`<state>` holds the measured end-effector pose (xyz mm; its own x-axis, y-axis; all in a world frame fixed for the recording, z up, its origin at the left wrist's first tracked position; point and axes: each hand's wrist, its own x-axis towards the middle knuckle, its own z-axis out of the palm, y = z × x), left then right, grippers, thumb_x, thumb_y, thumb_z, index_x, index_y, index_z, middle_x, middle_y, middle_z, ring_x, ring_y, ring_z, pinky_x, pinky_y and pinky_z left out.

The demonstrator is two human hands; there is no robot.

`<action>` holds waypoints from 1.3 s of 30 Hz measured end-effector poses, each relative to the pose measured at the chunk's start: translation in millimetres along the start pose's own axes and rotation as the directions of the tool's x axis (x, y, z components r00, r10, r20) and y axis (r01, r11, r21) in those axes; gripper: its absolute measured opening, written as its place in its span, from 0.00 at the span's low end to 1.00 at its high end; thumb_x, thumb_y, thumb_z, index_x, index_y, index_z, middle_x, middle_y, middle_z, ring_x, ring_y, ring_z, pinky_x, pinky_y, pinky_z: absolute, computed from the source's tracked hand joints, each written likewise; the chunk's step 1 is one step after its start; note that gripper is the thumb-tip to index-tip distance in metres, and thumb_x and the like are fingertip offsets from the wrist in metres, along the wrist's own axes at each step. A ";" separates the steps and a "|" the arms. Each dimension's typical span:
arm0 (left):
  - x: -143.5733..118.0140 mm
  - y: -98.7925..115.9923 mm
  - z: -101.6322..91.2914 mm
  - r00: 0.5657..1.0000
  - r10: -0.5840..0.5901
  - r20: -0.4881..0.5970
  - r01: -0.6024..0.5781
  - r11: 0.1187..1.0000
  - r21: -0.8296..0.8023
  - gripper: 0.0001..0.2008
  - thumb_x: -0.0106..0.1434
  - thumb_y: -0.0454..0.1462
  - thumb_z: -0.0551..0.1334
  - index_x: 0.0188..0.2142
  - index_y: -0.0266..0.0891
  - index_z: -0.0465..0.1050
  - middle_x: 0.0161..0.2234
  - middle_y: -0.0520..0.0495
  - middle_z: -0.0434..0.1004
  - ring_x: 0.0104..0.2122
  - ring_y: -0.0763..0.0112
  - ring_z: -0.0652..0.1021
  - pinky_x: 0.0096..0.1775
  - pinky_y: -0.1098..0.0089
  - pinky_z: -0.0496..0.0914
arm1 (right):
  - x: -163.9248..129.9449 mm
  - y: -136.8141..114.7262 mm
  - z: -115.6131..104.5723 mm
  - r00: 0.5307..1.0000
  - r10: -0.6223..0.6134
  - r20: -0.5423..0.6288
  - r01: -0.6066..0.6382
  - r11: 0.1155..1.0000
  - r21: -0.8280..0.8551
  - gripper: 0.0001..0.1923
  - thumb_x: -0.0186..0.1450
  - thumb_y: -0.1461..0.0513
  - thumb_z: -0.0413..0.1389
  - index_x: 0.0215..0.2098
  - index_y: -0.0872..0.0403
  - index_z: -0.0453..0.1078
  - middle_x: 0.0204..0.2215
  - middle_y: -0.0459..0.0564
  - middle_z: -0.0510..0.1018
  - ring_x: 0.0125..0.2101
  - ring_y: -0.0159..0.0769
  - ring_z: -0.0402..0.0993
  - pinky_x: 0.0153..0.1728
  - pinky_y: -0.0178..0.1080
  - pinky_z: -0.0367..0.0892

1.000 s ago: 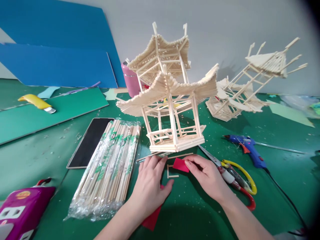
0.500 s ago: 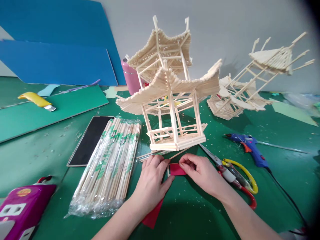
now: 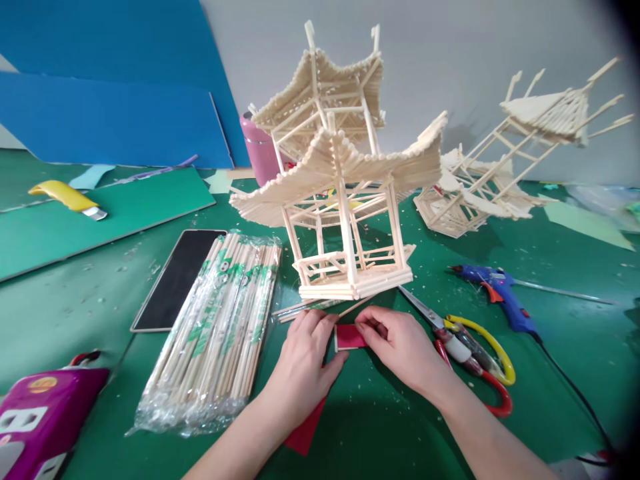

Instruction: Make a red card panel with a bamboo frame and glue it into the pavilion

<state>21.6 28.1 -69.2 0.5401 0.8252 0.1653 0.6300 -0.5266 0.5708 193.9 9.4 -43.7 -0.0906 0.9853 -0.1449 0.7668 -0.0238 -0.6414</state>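
Note:
A small red paper piece (image 3: 349,337), edged with pale sticks on its left and bottom sides, lies on the table between my hands. My left hand (image 3: 309,357) rests at its left end, index finger at the upper corner and thumb at the lower one. At the right end, the thumb and fingers of my right hand (image 3: 395,340) pinch it. Part of the piece is hidden under those fingers. A longer red paper strip (image 3: 306,430) sticks out from beneath my left hand. Just beyond my hands stands a two-tiered pavilion model (image 3: 345,173) made of wooden sticks.
Left are a bag of chopsticks (image 3: 215,340), a dark tablet (image 3: 175,283), a purple power socket (image 3: 55,413) and a yellow utility knife (image 3: 65,197). Right are scissors (image 3: 450,340), a blue glue gun (image 3: 500,293) and a tilted stick model (image 3: 500,160). A pink bottle (image 3: 263,153) stands behind.
My right hand has shifted very slightly left along the red paper piece, and its pale lower edge shows more. Otherwise the view has only tilted a little.

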 end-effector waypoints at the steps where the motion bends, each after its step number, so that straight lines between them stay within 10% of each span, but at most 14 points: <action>1: 0.0 -0.2 0.5 1.000 0.003 -0.003 -0.003 1.000 -0.002 0.17 0.56 0.35 0.59 0.46 0.34 0.64 0.40 0.40 0.69 0.42 0.57 0.70 0.43 0.56 0.68 | 0.0 -0.1 -0.2 1.000 -0.001 0.001 0.001 1.000 -0.002 0.08 0.62 0.64 0.49 0.30 0.51 0.70 0.24 0.44 0.75 0.24 0.32 0.69 0.24 0.31 0.59; 39: -1.5 3.1 -0.4 0.999 0.036 0.034 -0.035 0.999 -0.027 0.12 0.58 0.33 0.58 0.42 0.33 0.67 0.37 0.41 0.67 0.38 0.59 0.68 0.40 0.58 0.68 | 1.0 2.1 5.4 0.998 -0.034 -0.050 0.028 0.993 -0.118 0.06 0.61 0.64 0.50 0.29 0.51 0.68 0.26 0.43 0.76 0.26 0.33 0.70 0.26 0.33 0.57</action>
<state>22.6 25.2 -67.4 0.5809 0.7985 0.1579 0.5954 -0.5490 0.5866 192.0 9.4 -49.3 -0.0847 0.9928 -0.0847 0.8333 0.0239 -0.5523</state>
